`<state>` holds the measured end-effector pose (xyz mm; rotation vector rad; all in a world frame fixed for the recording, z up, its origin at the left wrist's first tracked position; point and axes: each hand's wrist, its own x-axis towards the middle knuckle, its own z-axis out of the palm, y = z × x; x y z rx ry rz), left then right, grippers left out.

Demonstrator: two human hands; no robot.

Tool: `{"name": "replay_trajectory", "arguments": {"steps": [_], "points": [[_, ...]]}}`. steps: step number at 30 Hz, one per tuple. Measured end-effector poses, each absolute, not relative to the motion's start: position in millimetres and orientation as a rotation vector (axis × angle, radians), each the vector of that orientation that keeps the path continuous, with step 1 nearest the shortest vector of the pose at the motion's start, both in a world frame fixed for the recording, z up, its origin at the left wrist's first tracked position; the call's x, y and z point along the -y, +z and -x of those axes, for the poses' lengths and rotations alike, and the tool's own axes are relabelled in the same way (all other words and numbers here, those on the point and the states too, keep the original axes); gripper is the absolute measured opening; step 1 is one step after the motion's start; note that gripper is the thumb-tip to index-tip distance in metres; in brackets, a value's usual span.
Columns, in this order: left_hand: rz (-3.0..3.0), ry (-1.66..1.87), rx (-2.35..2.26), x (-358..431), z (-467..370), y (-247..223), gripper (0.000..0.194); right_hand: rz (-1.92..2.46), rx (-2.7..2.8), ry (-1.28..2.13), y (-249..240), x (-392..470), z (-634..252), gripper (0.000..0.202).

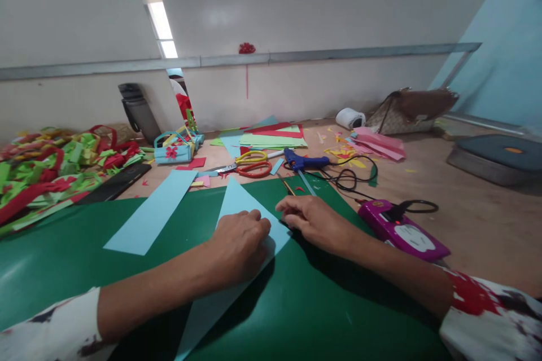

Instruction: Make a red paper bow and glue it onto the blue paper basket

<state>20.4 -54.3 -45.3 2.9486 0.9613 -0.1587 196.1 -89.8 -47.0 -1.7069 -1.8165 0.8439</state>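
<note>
A large light blue sheet of paper (pixel 237 200), with a pointed top and a corner at the right, lies on the green surface (pixel 339 304). My left hand (pixel 243 242) is closed and presses on the middle of this sheet, its fingertips hidden. Just over the sheet's right corner, my right hand (pixel 313 223) has its fingers curled together. Whatever they pinch, if anything, is hidden. A thin pencil-like stick (pixel 288 186) lies just beyond the right hand. Left of the sheet rests a separate light blue paper strip (pixel 152 211).
Scissors (pixel 254 168) and a blue glue gun (pixel 307 161) lie ahead. Its cord runs near a purple power strip (pixel 404 231) at right. Colored paper (pixel 273 138), a small blue paper basket (pixel 173 153), a dark phone (pixel 116 182) and a bottle (pixel 139 113) stand farther back.
</note>
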Motion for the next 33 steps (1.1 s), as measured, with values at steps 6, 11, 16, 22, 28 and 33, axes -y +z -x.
{"name": "replay_trajectory", "arguments": {"steps": [6, 11, 16, 22, 28, 33], "points": [[-2.857, -0.054, -0.955, 43.8, -19.2, -50.8, 0.039, 1.702, 1.501, 1.172, -44.3, 88.7, -192.4, 0.031], [-2.735, -0.075, -0.835, 21.6, -25.0, -46.9, 0.041, 1.699, 1.387, 1.224, -41.7, 87.5, -193.3, 0.030], [-2.667, -0.103, -0.679, 1.7, -35.2, -37.5, 0.034, 1.697, 1.403, 1.207, -44.0, 88.3, -193.1, 0.030], [-2.595, -0.081, -0.543, -9.4, -37.5, -38.3, 0.017, 1.725, 1.517, 1.125, -49.3, 88.2, -194.8, 0.032], [-2.556, -0.019, -0.576, -8.7, -34.6, -42.0, 0.015, 1.776, 1.860, 0.799, -53.3, 86.4, -202.4, 0.032], [-2.618, -0.023, -0.663, 15.7, -19.2, -37.9, 0.037, 1.681, 2.403, 0.319, -49.7, 95.8, -209.7, 0.013]]}}
